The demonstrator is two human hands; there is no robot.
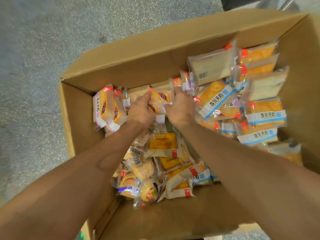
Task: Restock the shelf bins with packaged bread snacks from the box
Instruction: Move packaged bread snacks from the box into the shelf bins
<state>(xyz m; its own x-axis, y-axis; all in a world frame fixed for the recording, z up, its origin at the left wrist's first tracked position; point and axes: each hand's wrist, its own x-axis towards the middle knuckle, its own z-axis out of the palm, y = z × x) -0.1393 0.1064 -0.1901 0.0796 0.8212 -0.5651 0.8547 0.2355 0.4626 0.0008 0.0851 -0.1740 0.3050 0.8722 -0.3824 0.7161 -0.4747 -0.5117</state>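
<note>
- nearest the camera, a loose heap of round bread packets (143, 172) and yellow-fronted packets (162, 142) lies under both forearms; in my judgement a quick lift of the arms could drag these crinkly wrappers up and over the near wall of the cardboard box (155, 220), since they sit unstacked and slippery.
- the left hand (140, 111) has its fingers curled onto the left edge of a small bunch of purple-filled snack packets (159, 101), and the right hand (180, 108) curls round the bunch's right edge, so the packets are pinched between the two hands in the middle of the box.
- the bunch is held by film edges only; i think an inner packet could slide out and drop back if the squeeze eases, and too hard a squeeze would crush the soft bread.
- the frame is motion-blurred, so how many packets are in the bunch is unclear, perhaps two or three; a miscount would matter at the bins.
- to the left, more purple-filled packets (109, 106) stand on edge against the box wall; they may topple into the gap.
- to the right and farther back, blue-banded packets (214, 99) lean in a slanted pile; it could slump inward.
- no shelf bins show here, so the carry is blind from this view, over the speckled floor (43, 49).
</note>
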